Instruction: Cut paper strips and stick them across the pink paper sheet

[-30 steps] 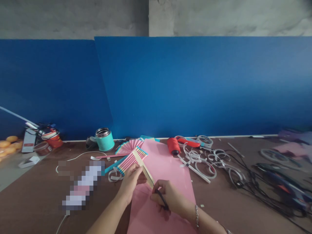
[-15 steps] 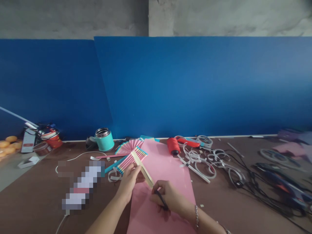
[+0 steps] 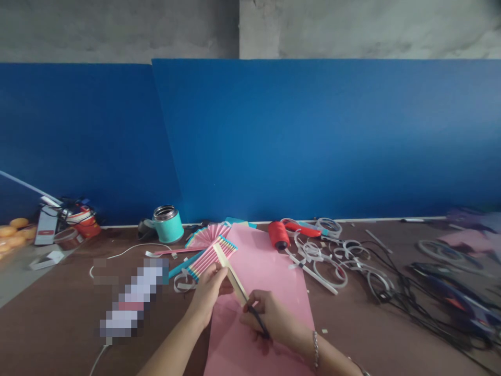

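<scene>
My left hand (image 3: pixel 210 291) is closed on a flat cream strip (image 3: pixel 222 257), thumb on top, and holds it slantwise above a pink sheet (image 3: pixel 279 282). In my right hand (image 3: pixel 273 316) is a pair of scissors with black handles (image 3: pixel 259 321). The blades lie along the strip's near end and are mostly hidden by the strip and fingers. Just beyond my left hand lies a pleated pink paper piece (image 3: pixel 205 262) with blue edges. A fanned pleated paper (image 3: pixel 210 235) rests behind it.
A turquoise metal-lined cup (image 3: pixel 168 225) stands at the back left. Behind the pink sheet are a red thread spool (image 3: pixel 278 235) and curled white strips (image 3: pixel 313 250). Black cables (image 3: pixel 407 297) run along the right. A blue panel (image 3: pixel 313 136) closes off the back.
The scissors have turned slightly in my right hand, and their handle now shows closer to the strip's near edge. My left hand and the strip have shifted very slightly.
</scene>
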Available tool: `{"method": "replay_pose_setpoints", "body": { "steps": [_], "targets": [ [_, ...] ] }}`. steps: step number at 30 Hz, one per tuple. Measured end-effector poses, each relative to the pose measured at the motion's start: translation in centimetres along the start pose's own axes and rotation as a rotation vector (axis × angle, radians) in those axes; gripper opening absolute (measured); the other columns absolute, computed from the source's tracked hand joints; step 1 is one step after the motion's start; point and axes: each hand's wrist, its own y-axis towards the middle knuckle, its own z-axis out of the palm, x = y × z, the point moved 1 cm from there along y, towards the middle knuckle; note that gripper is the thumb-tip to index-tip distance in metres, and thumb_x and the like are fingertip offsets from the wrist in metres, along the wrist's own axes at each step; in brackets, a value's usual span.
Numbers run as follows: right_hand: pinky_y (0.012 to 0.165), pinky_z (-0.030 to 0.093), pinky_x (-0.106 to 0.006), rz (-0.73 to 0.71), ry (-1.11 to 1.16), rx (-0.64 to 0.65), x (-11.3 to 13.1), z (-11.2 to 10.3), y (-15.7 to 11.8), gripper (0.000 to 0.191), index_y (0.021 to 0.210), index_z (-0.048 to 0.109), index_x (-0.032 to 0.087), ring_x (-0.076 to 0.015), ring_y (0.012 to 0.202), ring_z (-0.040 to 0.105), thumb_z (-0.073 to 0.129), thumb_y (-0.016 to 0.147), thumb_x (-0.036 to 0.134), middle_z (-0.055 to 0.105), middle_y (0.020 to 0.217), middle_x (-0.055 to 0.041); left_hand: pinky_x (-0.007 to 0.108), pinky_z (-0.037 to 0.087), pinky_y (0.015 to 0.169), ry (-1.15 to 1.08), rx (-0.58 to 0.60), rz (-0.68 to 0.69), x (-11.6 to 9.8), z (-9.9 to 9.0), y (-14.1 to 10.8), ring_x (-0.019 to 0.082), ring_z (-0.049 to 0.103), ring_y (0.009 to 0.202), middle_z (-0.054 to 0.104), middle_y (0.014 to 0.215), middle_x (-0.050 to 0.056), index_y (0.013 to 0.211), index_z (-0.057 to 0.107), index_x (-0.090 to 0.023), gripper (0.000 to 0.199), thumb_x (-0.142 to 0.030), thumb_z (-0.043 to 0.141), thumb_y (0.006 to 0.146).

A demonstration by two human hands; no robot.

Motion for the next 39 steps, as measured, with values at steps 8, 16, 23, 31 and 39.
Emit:
{"method": "replay_pose_setpoints", "body": {
  "steps": [8, 16, 23, 31, 39],
  "targets": [
    [0.027, 0.038, -0.017, 0.015, -0.030, -0.001, 0.70, -0.10, -0.37, 0.016, 0.078, 0.051, 0.016, -0.0104, 0.030, 0.051, 0.060, 0.068, 0.025, 0.059, 0.047, 0.0041, 0.028, 0.049, 0.060, -0.018, 0.000, -0.001, 0.14, 0.00, 0.09, 0.017, 0.062, 0.058, 0.062, 0.060, -0.002, 0.065, 0.051, -0.019, 0.029, -0.044, 0.067, 0.063],
    [0.028, 0.037, -0.017, 0.007, 0.003, -0.018, 0.06, 0.09, 0.03, 0.021, 0.080, 0.049, 0.016, -0.0090, 0.028, 0.048, 0.061, 0.068, 0.028, 0.059, 0.047, 0.0048, 0.027, 0.048, 0.059, -0.002, 0.026, -0.008, 0.01, 0.20, -0.13, 0.016, 0.062, 0.057, 0.062, 0.060, -0.002, 0.069, 0.053, -0.019, 0.027, -0.042, 0.066, 0.066],
    [0.028, 0.035, -0.016, -0.005, 0.012, -0.015, -0.01, 0.15, -0.07, 0.020, 0.078, 0.048, 0.017, -0.0097, 0.030, 0.049, 0.060, 0.069, 0.029, 0.058, 0.047, 0.0049, 0.027, 0.048, 0.060, 0.004, 0.042, -0.007, 0.26, 0.10, -0.07, 0.017, 0.062, 0.059, 0.062, 0.062, -0.002, 0.070, 0.052, -0.019, 0.025, -0.041, 0.064, 0.068],
    [0.026, 0.036, -0.018, -0.004, 0.002, -0.024, 0.23, 0.19, -0.07, 0.018, 0.077, 0.047, 0.017, -0.0094, 0.028, 0.046, 0.059, 0.068, 0.027, 0.056, 0.044, 0.0059, 0.028, 0.049, 0.061, 0.004, 0.037, -0.016, 0.13, 0.23, -0.25, 0.017, 0.062, 0.060, 0.063, 0.062, -0.002, 0.071, 0.051, -0.019, 0.025, -0.041, 0.063, 0.068],
    [0.028, 0.039, -0.018, 0.010, -0.009, -0.013, 0.04, -0.01, 0.21, 0.018, 0.078, 0.048, 0.017, -0.0101, 0.028, 0.049, 0.059, 0.067, 0.026, 0.057, 0.044, 0.0050, 0.028, 0.049, 0.059, 0.008, 0.025, -0.012, 0.19, 0.08, 0.04, 0.017, 0.062, 0.059, 0.061, 0.060, -0.003, 0.070, 0.049, -0.020, 0.026, -0.042, 0.062, 0.069]
  ]
}}
